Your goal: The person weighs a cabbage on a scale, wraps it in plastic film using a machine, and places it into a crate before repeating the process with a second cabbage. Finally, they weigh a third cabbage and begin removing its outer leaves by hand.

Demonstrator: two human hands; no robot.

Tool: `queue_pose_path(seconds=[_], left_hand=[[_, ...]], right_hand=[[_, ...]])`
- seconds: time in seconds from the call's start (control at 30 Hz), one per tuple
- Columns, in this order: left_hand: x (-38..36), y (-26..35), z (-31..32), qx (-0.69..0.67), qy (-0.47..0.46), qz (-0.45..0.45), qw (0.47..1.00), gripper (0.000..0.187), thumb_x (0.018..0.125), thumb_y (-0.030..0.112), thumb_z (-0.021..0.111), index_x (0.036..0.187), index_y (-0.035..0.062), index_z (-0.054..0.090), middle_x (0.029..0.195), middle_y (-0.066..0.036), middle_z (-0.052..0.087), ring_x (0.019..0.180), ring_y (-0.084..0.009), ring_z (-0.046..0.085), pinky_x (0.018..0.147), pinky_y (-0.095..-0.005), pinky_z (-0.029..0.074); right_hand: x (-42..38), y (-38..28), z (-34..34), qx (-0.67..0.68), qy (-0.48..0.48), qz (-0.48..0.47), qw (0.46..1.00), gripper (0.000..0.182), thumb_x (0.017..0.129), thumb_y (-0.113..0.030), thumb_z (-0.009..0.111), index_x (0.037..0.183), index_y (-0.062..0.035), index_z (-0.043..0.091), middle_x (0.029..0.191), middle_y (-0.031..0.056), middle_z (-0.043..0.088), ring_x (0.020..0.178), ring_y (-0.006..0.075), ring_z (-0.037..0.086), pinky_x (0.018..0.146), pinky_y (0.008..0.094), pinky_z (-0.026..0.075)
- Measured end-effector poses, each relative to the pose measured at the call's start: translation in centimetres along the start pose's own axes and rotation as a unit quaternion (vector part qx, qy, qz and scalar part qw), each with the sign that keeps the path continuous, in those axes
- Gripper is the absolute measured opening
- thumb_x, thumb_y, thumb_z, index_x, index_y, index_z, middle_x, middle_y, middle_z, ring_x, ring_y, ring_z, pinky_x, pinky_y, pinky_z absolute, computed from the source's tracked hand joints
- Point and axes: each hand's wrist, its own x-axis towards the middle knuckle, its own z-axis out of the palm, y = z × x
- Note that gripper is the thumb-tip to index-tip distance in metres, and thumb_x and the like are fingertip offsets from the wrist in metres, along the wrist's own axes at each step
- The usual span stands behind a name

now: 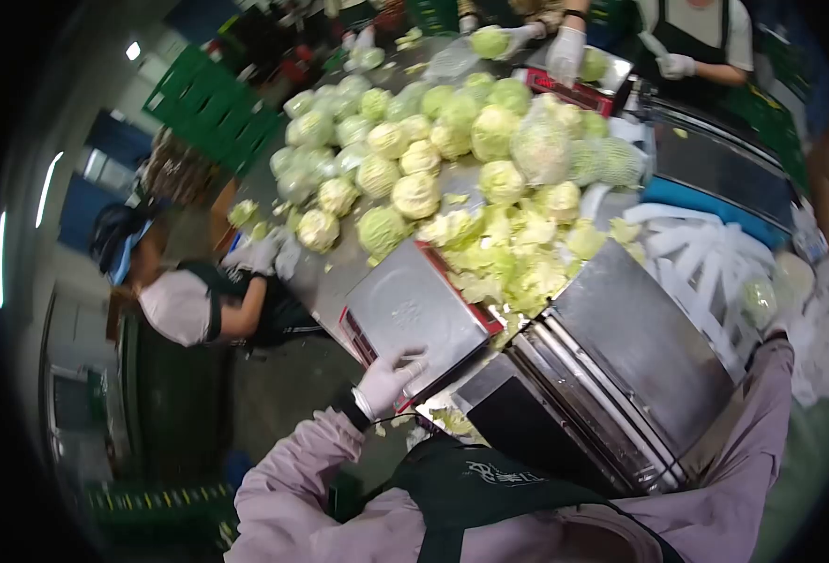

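My left hand [391, 380], in a white glove, rests at the near edge of the metal plate of a red-sided weighing scale [419, 305]. Its fingers lie over the plate, holding nothing. Far to the right, my right hand [791, 286] is at a pale green cabbage [760, 302] that looks wrapped, beside the pile of white foam strips [700, 253]. The fingers there are blurred, but they appear closed around the cabbage. Between my arms stands a metal wrapping machine [635, 352] with rollers and a flat plate.
Many cabbages [414, 192] crowd the table beyond the scale, some wrapped, with loose leaves [513, 249] in front. A co-worker [199, 296] stands at the left; others work across the table beside another red scale [574, 92]. Green crates [208, 103] are stacked at the back left.
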Motion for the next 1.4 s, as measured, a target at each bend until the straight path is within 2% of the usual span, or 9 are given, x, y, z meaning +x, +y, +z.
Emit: queue_pose_path(seconds=[0.17, 0.27, 0.33, 0.43, 0.57, 0.7, 0.97, 1.17, 1.4], left_hand=[[2.7, -6.2, -6.7, -0.035, 0.19, -0.013, 0.981, 0.039, 0.09, 0.021, 0.065, 0.121, -0.0003, 0.056, 0.105, -0.008, 0.063, 0.095, -0.014, 0.059, 0.081, -0.0282, 0.049], [7.5, -6.7, -11.5, -0.125, 0.219, -0.048, 0.966, 0.052, 0.087, 0.029, 0.069, 0.127, 0.0007, 0.051, 0.1, -0.005, 0.059, 0.073, -0.009, 0.053, 0.06, -0.0221, 0.044], [11.2, -3.4, -12.8, -0.185, 0.257, -0.084, 0.945, 0.071, 0.085, 0.034, 0.071, 0.137, 0.0001, 0.037, 0.087, -0.002, 0.052, 0.065, -0.0079, 0.048, 0.053, -0.0257, 0.042], [17.9, -0.2, -14.2, -0.241, 0.262, -0.143, 0.923, 0.092, 0.076, 0.037, 0.079, 0.143, 0.001, 0.026, 0.128, -0.021, 0.043, 0.107, -0.0268, 0.052, 0.077, -0.0393, 0.052], [31.0, -3.3, -15.7, -0.001, 0.37, -0.197, 0.908, 0.132, 0.056, 0.051, 0.087, 0.151, 0.0038, 0.009, 0.148, -0.028, 0.028, 0.136, -0.0356, 0.035, 0.11, -0.0422, 0.032], [35.3, -6.6, -17.0, 0.088, 0.335, -0.237, 0.908, 0.123, 0.057, 0.052, 0.086, 0.147, 0.0012, 0.019, 0.14, -0.021, 0.042, 0.125, -0.0318, 0.047, 0.105, -0.0394, 0.039], [28.8, -9.0, -24.4, -0.373, 0.015, -0.037, 0.927, 0.063, 0.083, 0.041, 0.068, 0.137, 0.0189, 0.044, 0.13, -0.007, 0.055, 0.114, -0.0254, 0.058, 0.087, -0.055, 0.05], [19.1, -3.3, -21.6, -0.125, -0.044, 0.171, 0.976, 0.084, 0.075, 0.024, 0.08, 0.143, 0.005, 0.034, 0.132, -0.012, 0.05, 0.12, -0.0231, 0.051, 0.103, -0.0344, 0.041], [13.2, -3.4, -14.0, 0.242, -0.092, 0.164, 0.952, 0.11, 0.057, 0.052, 0.084, 0.142, 0.0027, 0.035, 0.13, -0.027, 0.05, 0.119, -0.0384, 0.052, 0.101, -0.04, 0.043]], right_hand=[[1.0, 2.5, 2.8, -0.089, 0.22, -0.123, 0.964, 0.045, 0.094, -0.036, 0.052, 0.137, -0.0392, 0.04, 0.136, 0.0054, 0.051, 0.071, 0.03, 0.063, 0.057, 0.0403, 0.05], [0.3, 2.0, 1.8, -0.115, 0.13, -0.089, 0.981, 0.047, 0.093, -0.032, 0.053, 0.138, -0.036, 0.04, 0.14, 0.0051, 0.046, 0.071, 0.031, 0.063, 0.053, 0.0408, 0.049], [-1.0, 2.2, 0.2, 0.178, -0.047, 0.127, 0.975, 0.05, 0.094, -0.039, 0.051, 0.142, -0.0312, 0.037, 0.143, 0.0025, 0.042, 0.096, 0.0275, 0.053, 0.068, 0.0418, 0.044], [-2.9, 2.3, -3.4, 0.546, -0.275, 0.414, 0.675, 0.059, 0.095, -0.048, 0.047, 0.147, -0.0239, 0.033, 0.149, -0.0015, 0.036, 0.134, 0.0222, 0.038, 0.092, 0.0433, 0.036], [-6.9, 1.8, -14.3, 0.683, -0.244, 0.356, 0.59, 0.052, 0.098, -0.035, 0.047, 0.147, -0.0225, 0.035, 0.147, 0.0, 0.04, 0.132, 0.0224, 0.042, 0.1, 0.0418, 0.034], [-11.8, -4.5, -25.7, 0.586, -0.224, 0.25, 0.737, 0.049, 0.1, -0.032, 0.049, 0.145, -0.014, 0.04, 0.147, 0.007, 0.041, 0.129, 0.0242, 0.046, 0.098, 0.0365, 0.038], [-17.2, -12.0, -31.6, 0.615, -0.243, 0.292, 0.691, 0.049, 0.101, -0.03, 0.048, 0.144, -0.0094, 0.04, 0.144, 0.0077, 0.045, 0.123, 0.0217, 0.05, 0.098, 0.0348, 0.04], [-17.2, -22.3, -38.0, 0.632, -0.237, 0.209, 0.708, 0.047, 0.101, -0.027, 0.047, 0.142, -0.0062, 0.042, 0.141, 0.0094, 0.047, 0.12, 0.0186, 0.052, 0.096, 0.0306, 0.042], [-19.5, -26.9, -43.0, 0.628, -0.268, 0.062, 0.728, 0.045, 0.1, -0.021, 0.049, 0.14, -0.0019, 0.043, 0.134, 0.0109, 0.052, 0.113, 0.0183, 0.057, 0.091, 0.0292, 0.045]])
